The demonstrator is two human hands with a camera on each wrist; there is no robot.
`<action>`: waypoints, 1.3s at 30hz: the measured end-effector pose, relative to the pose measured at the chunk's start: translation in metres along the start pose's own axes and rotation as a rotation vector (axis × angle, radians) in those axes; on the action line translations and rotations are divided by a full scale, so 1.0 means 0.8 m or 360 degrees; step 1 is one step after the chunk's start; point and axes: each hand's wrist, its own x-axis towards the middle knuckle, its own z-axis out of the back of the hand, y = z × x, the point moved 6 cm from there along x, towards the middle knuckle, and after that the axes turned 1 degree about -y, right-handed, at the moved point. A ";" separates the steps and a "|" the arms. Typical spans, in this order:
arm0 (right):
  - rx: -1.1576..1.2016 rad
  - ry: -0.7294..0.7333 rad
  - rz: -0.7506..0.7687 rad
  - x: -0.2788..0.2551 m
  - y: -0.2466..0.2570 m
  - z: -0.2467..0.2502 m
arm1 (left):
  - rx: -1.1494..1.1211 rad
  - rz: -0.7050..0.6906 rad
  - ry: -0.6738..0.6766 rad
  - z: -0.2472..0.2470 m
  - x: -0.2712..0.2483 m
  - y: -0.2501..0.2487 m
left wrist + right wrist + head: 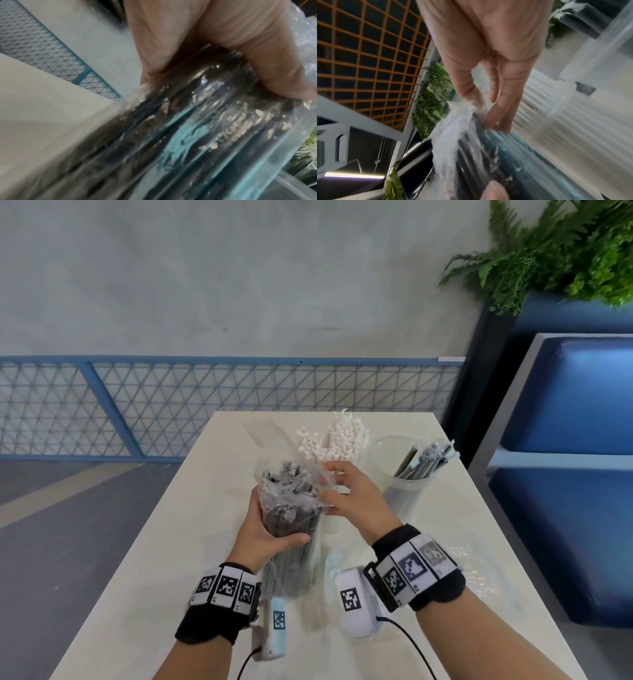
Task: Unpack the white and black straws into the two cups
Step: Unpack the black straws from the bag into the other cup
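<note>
**Bag of black straws held over the table**

In the head view, a clear plastic bag packed with black straws [291,508] is gripped upright above the pale rectangular table [191,542] by the left hand [267,529], whose fingers are wrapped round its middle, the thumb laid across the front. The crinkled open top of the bag is touched by the right hand [352,494]; its fingers are spread, and a fold of film is caught between thumb and forefinger. Behind the bag, a bundle of white paper-wrapped straws [335,440] is seen standing on the table. To the right, a clear plastic cup [404,494] is placed, with several wrapped black straws [424,462] leaning inside it.

In the left wrist view, the bag [197,135] is shown blurred and close, with the left hand [197,44] clamped on it from above.

In the right wrist view, the loose film at the bag's mouth [453,135] is pinched by the fingers [467,92] of the right hand [488,40]. Ribbed white straws [556,115] are visible just beside it.
</note>
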 end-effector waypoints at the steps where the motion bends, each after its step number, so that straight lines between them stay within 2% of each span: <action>1: 0.0063 0.0007 -0.0032 0.001 -0.004 -0.001 | 0.0013 -0.0002 -0.0008 0.002 0.001 0.001; 3: -0.0072 -0.0104 0.0024 0.001 -0.005 0.002 | 0.0011 -0.0002 -0.0024 0.004 0.001 0.003; 4: -0.0275 -0.0239 0.0165 0.000 0.002 0.007 | 0.0002 -0.0002 -0.0035 0.003 0.000 0.003; 6: -0.0624 -0.0518 0.0618 -0.011 0.031 0.009 | -0.0002 -0.0011 -0.0078 0.005 0.000 0.003; 8: -0.0930 -0.0526 0.0942 -0.020 0.052 -0.004 | 0.0011 -0.0028 -0.0138 0.008 0.001 0.004; 9: -0.1060 -0.0452 0.0968 -0.019 0.053 -0.012 | 0.0021 -0.0040 -0.0156 0.009 0.002 0.003; 12: -0.1137 -0.0295 0.0725 -0.008 0.039 -0.016 | 0.0052 -0.0062 -0.0168 0.008 0.003 0.005; 16: -0.1142 -0.0352 0.0552 0.001 0.040 -0.007 | 0.0032 -0.0068 -0.0134 0.004 0.003 0.007; 19: -0.1184 -0.0312 0.0433 0.005 0.041 -0.002 | 0.0008 -0.0056 -0.0097 0.002 0.004 0.009; 26: -0.1497 -0.0135 0.0483 0.001 0.038 -0.011 | 0.0028 -0.0118 0.0018 -0.005 0.010 0.001; 35: -0.1225 0.0086 0.0286 0.016 0.027 -0.018 | 0.0115 -0.0048 0.0079 -0.002 0.019 0.009; 39: -0.1073 0.0048 0.0250 0.019 0.016 -0.016 | 0.0122 -0.0014 0.0038 0.000 0.022 0.016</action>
